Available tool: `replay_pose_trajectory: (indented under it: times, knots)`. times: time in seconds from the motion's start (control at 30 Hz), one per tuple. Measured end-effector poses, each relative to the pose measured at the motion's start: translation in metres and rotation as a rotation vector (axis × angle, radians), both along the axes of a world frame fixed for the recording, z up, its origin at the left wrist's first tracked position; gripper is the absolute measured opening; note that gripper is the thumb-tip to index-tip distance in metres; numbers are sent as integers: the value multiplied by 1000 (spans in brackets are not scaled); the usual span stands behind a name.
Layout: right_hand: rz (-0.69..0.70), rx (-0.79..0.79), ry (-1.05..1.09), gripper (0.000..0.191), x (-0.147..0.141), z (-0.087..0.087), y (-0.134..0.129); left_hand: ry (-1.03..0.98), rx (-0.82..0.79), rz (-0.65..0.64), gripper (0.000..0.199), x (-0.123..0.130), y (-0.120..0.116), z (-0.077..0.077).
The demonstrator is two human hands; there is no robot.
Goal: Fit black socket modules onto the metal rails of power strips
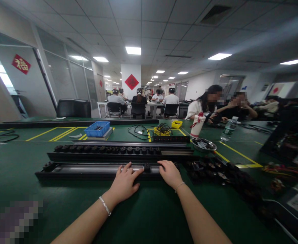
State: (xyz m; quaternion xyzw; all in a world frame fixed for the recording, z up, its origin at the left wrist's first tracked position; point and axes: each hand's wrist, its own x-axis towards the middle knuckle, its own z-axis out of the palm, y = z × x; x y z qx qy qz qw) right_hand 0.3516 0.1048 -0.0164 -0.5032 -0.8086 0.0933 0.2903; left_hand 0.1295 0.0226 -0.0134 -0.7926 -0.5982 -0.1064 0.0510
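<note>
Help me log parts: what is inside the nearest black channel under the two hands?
Inside the black channel: a grey strip, a black module between the left hand and right hand, and a dark piece at the left end. What the hands cover cannot be seen.

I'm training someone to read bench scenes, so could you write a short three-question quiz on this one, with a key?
1. Multiple choice: what sits between the left hand and the right hand, in the nearest black channel?
A) a water bottle
B) a small black module
C) a yellow bin

2. True or false: the blue bin stands left of the metal bowl.

3. Fill in: the white tumbler has a ___ cap.

Key: 1. B; 2. True; 3. red
</note>
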Motion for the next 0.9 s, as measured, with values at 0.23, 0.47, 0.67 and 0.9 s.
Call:
replay_pose_trajectory:
  times: [0.23, 0.47, 0.67, 0.9]
  knots:
    - [1, 1, -8, 34, 0, -1, 1, 1, 78, -56, 56, 12, -3, -2]
    - [-6, 3, -5, 34, -1, -1, 0, -25, 43, -90, 53, 22, -2, -1]
    - [-9, -6, -6, 34, -1, 0, 0, -23, 5, -44, 50, 27, 0, 5]
    - [-3, 13, -24, 34, -1, 0, 1, -39, -44, -9, 45, 27, 4, 10]
